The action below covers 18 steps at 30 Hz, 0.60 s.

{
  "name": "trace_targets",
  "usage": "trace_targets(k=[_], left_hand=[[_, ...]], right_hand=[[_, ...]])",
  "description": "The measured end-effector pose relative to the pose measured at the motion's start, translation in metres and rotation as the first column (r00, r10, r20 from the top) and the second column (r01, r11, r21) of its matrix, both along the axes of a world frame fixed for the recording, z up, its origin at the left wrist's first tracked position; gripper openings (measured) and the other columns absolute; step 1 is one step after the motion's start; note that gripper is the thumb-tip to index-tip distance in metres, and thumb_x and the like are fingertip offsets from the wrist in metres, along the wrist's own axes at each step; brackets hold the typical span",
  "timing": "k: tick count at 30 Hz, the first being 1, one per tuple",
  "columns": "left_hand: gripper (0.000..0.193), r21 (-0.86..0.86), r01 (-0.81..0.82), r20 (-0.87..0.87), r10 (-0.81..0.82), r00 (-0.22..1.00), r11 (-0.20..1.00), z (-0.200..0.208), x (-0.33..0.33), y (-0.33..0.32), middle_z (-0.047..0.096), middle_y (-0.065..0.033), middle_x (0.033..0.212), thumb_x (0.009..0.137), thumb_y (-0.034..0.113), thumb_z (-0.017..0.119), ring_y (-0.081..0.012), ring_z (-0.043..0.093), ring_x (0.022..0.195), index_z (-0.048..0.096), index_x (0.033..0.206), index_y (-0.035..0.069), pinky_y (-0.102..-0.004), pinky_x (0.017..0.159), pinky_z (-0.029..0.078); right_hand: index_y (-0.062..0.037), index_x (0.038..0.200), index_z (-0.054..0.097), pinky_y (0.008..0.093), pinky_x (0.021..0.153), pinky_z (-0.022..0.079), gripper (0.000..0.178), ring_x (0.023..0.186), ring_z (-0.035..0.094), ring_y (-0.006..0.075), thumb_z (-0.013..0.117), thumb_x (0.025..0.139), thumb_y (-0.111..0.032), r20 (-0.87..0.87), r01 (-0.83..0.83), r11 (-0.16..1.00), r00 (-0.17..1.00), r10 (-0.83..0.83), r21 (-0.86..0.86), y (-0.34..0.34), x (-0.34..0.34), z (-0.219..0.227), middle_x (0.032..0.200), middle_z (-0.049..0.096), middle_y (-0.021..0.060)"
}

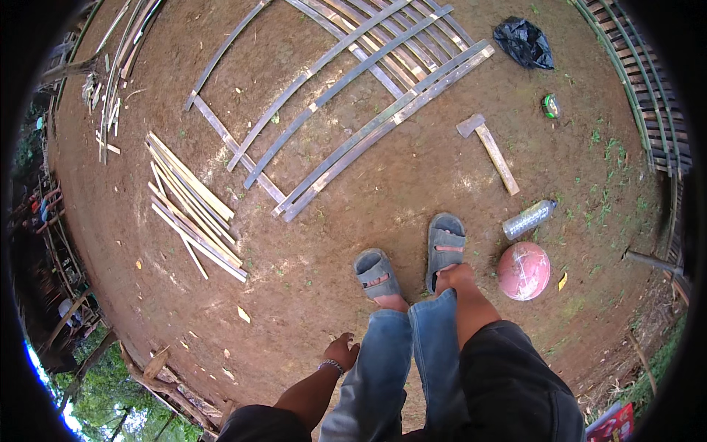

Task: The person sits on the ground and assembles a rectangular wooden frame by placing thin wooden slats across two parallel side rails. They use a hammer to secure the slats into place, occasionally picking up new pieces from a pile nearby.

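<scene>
My left hand [342, 351], with a chain bracelet at the wrist, hangs beside my left leg over the bare soil. Its fingers are loosely bent and apart, and nothing shows in them. Low by my right ankle is my right hand [455, 278], just behind the grey right sandal [446, 243]; its fingers point down and are mostly hidden. The left sandal [375, 271] is on the ground a little nearer. To the right of my feet lie a pink ball [523, 271], a clear plastic bottle [529, 219] and a wooden-handled axe [496, 156].
A slatted wooden frame [346, 132] lies flat ahead. Loose split strips [193, 206] are piled at left, with more long strips [121, 66] farther off. A black plastic bag [523, 43] and a small green-and-black object [551, 106] lie at far right, near a slatted fence [648, 81].
</scene>
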<state>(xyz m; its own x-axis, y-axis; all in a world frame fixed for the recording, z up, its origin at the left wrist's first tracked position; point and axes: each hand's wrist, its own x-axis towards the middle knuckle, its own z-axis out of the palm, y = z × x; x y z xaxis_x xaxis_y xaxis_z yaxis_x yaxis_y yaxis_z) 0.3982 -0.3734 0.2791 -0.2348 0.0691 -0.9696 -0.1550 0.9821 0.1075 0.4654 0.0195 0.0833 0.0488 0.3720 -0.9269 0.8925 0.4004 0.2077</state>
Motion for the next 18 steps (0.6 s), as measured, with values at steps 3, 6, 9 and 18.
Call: trace_targets(k=[3,6,9,18], left_hand=[[0.049,-0.046,-0.038,0.046,0.040,0.998,0.998,0.006,-0.006,0.007,0.068,-0.0153,0.126,0.092,0.036,0.063,-0.0354,0.063,0.117,0.056,0.132,0.009,-0.0447,0.101,0.049],[0.047,-0.024,-0.042,0.012,0.042,0.999,0.999,0.002,-0.001,0.000,0.069,-0.0151,0.124,0.092,0.036,0.064,-0.0350,0.064,0.114,0.057,0.131,0.009,-0.0442,0.100,0.050],[0.046,-0.013,-0.024,-0.015,0.024,1.000,1.000,0.002,0.009,-0.005,0.070,-0.0148,0.122,0.092,0.035,0.064,-0.0346,0.066,0.111,0.058,0.129,0.009,-0.0437,0.098,0.051],[0.049,-0.029,-0.032,0.028,0.033,0.999,0.999,-0.002,-0.001,-0.007,0.067,-0.0163,0.126,0.092,0.036,0.063,-0.0359,0.062,0.117,0.056,0.132,0.008,-0.0450,0.101,0.049]], right_hand=[[0.0054,0.111,0.071,0.0393,0.092,0.056,0.084,0.109,0.070,0.0327,0.088,0.061,-0.059,-0.044,0.103,0.994,0.994,-0.101,0.036,0.001,-0.008,0.013,0.115,0.071,0.0219],[0.0061,0.109,0.071,0.0387,0.093,0.056,0.083,0.109,0.070,0.0330,0.090,0.059,-0.057,-0.042,0.068,0.994,0.997,-0.064,0.084,0.003,-0.017,0.030,0.114,0.072,0.0228],[0.0047,0.114,0.070,0.0399,0.095,0.055,0.086,0.112,0.069,0.0310,0.086,0.063,-0.062,0.037,0.065,0.991,0.997,-0.070,0.118,-0.004,-0.041,0.051,0.119,0.070,0.0224],[0.0085,0.109,0.067,0.0403,0.092,0.056,0.089,0.108,0.070,0.0338,0.094,0.053,-0.055,-0.104,0.117,0.985,0.989,-0.104,0.128,0.002,-0.020,0.023,0.114,0.070,0.0253]])
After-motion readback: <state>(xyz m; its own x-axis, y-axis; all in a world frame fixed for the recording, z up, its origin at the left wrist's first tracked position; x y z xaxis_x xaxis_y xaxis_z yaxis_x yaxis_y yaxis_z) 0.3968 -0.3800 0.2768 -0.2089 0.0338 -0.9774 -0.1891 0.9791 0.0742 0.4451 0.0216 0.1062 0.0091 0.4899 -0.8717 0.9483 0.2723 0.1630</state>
